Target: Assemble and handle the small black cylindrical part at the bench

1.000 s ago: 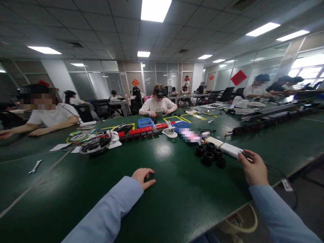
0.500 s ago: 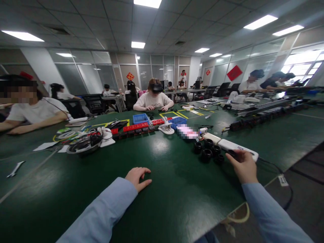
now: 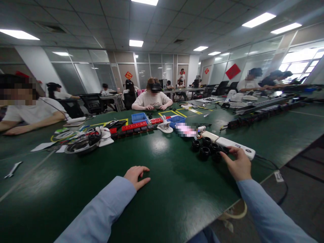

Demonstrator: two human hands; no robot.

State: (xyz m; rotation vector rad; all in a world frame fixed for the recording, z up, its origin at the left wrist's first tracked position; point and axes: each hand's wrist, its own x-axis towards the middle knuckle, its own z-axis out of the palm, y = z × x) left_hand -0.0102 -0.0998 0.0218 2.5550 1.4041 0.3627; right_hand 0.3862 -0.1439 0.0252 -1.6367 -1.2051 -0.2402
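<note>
Little change over the last second at the left hand (image 3: 135, 175): half open on the tabletop (image 3: 157, 209), fingers loosely curved, nothing in the grasp. Far more at the right hand (image 3: 239, 164): brought leftward from over the white power strip (image 3: 236, 145) to the right edge of a cluster of black rings (image 3: 204, 153), thumb and forefinger closed round one black ring (image 3: 224, 150). Now just beside the others; touching or apart, impossible to tell. To judge by this, close enough to count with the group, but with no release visible.

On the green surface, from the left: a wrench (image 3: 13, 169) lying aslant; a metal bowl (image 3: 73, 151) heaped with dark cables (image 3: 94, 137); a row of red-and-black blocks (image 3: 134, 127); behind it, a blue tray (image 3: 140, 121); a white clamp (image 3: 165, 126) near a second tray (image 3: 180, 118); a blurred-out pink item (image 3: 186, 130); then rings and strip; farther off, a long metal rail (image 3: 264, 105).

In the room, from the left: a seated person (image 3: 37, 113) in a white top; an office chair (image 3: 92, 104); another person (image 3: 152, 100) across the tabletop; a red diamond hanging (image 3: 233, 71); more people (image 3: 249, 83) at far right; a bright window (image 3: 301, 62). Overhead, square lights (image 3: 258, 20) in a tiled ceiling.
</note>
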